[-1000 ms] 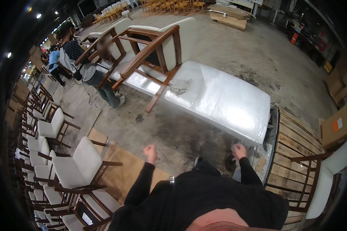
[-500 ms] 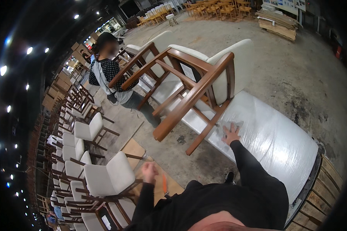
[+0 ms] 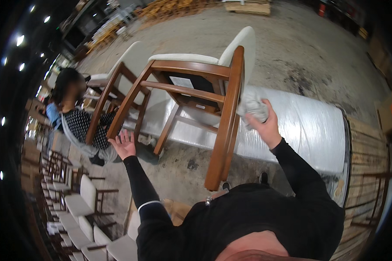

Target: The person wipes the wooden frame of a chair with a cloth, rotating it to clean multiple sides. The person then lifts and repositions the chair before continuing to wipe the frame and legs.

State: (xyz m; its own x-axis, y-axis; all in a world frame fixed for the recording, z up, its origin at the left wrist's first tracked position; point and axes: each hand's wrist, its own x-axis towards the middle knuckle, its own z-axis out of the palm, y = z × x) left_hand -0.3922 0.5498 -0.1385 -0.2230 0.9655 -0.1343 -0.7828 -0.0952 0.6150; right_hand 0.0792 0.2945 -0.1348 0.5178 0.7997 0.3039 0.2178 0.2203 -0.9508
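A brown wooden chair (image 3: 190,68) with a white padded seat and back rests tipped on a plastic-wrapped platform (image 3: 309,130), its legs pointing toward me. My left hand (image 3: 125,144) is palm up with fingers spread, right by the end of the chair's left leg; whether it touches the wood I cannot tell. In my right hand (image 3: 268,128) is a crumpled light-grey cloth (image 3: 253,108), held against or just beside the chair's back frame. The cloth hides part of that frame.
A second tipped chair (image 3: 128,61) stands beyond the first. Close on the left is a co-worker (image 3: 80,117) in a dotted top. Rows of white chairs (image 3: 80,204) fill the lower left. Wooden slats (image 3: 366,152) border the platform at the right.
My left hand has come up from beside my body to the chair leg. My right hand has lifted off the wrapped platform to the chair's back frame, with the cloth. My view has turned.
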